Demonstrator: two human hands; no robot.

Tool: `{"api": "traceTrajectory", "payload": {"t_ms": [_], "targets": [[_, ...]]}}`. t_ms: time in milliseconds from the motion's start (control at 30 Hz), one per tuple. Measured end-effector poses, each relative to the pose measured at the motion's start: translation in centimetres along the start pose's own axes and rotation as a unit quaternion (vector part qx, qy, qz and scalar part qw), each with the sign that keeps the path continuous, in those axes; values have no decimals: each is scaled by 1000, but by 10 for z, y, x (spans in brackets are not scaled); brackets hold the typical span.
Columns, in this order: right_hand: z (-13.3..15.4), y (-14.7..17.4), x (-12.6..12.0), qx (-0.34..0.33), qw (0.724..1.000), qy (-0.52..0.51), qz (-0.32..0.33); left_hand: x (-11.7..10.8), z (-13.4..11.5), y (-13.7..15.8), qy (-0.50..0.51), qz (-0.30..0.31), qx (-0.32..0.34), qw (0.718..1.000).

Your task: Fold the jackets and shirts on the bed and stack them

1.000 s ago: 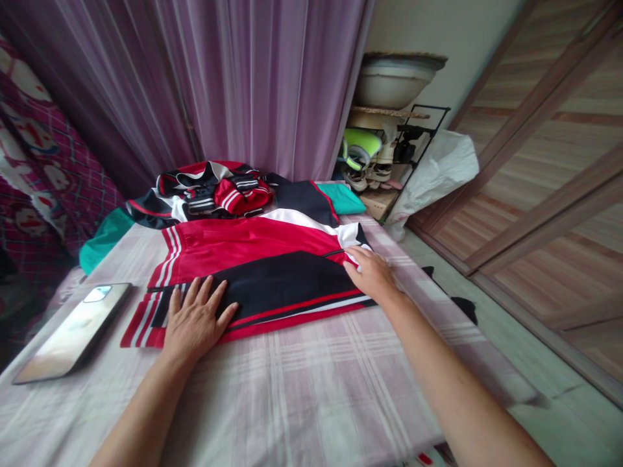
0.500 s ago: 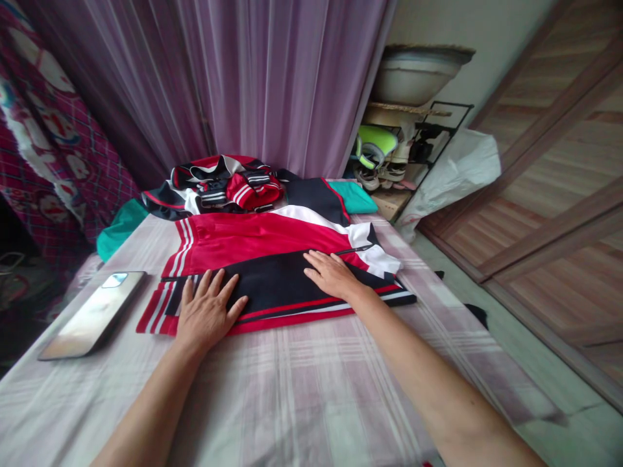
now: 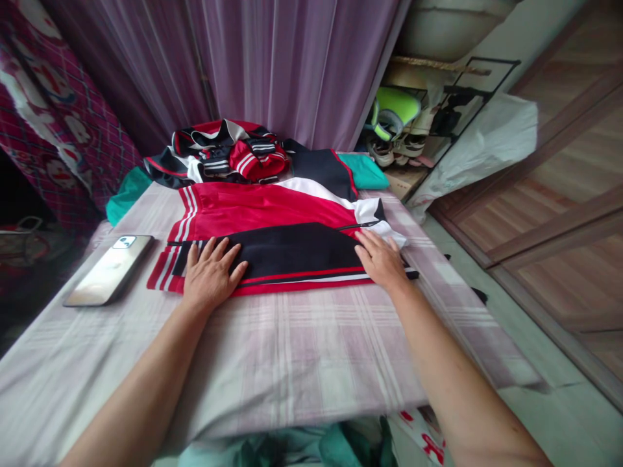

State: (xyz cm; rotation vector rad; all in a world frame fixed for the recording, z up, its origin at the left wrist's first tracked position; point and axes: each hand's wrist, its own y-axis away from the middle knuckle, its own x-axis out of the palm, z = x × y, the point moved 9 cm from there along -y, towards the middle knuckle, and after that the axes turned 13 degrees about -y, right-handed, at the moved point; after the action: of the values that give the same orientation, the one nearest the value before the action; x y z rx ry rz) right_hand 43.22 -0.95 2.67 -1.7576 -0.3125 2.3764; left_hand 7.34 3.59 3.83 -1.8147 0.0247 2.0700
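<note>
A red, black and white track jacket (image 3: 272, 207) lies spread on the table, its black sleeve (image 3: 296, 250) folded across the near side. My left hand (image 3: 210, 272) rests flat on the striped cuff end of that sleeve, fingers spread. Near the shoulder end and the white collar, my right hand (image 3: 382, 259) lies on the fabric with its fingers stretched out. A zip runs just beyond the right fingertips. Neither hand grips the cloth.
Behind the jacket sits a crumpled heap of similar clothes (image 3: 219, 155). A phone (image 3: 111, 269) lies at the left on the checked tablecloth (image 3: 311, 350). Teal cloth (image 3: 365, 172) shows at the back right. A shoe rack (image 3: 438, 123) and plastic bag (image 3: 491, 143) stand beyond.
My right hand has slid right along the black sleeve to the shoulder end. My left hand stays on the cuff end. The view has tilted down, showing the table's front edge.
</note>
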Motion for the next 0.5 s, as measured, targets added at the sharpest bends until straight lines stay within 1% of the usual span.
{"api": "traceTrajectory", "payload": {"t_ms": [33, 133, 167, 233, 300, 367, 433, 500], "targets": [[-5, 1, -1, 13, 1000, 5, -5, -1, 0, 0, 12, -4, -2, 1000], [-16, 5, 1, 42, 999, 19, 16, -1, 0, 1, 24, -6, -1, 1000], [-17, 4, -1, 46, 999, 19, 17, -1, 0, 1, 21, -5, 0, 1000], [-8, -4, -10, 40, 999, 9, -3, -1, -1, 1, 11, -6, 2, 1000], [12, -19, -22, 12, 999, -14, -31, -2, -1, 1, 0, -8, 3, 1000], [43, -36, -26, -38, 997, -45, -45, -3, -2, 2, -5, -8, 6, 1000], [76, -49, -20, -88, 992, -72, -46, -3, -3, 3, -5, -5, 7, 1000], [104, -55, -4, -123, 988, -86, -41, -3, -3, 4, -1, -5, 5, 1000]]}}
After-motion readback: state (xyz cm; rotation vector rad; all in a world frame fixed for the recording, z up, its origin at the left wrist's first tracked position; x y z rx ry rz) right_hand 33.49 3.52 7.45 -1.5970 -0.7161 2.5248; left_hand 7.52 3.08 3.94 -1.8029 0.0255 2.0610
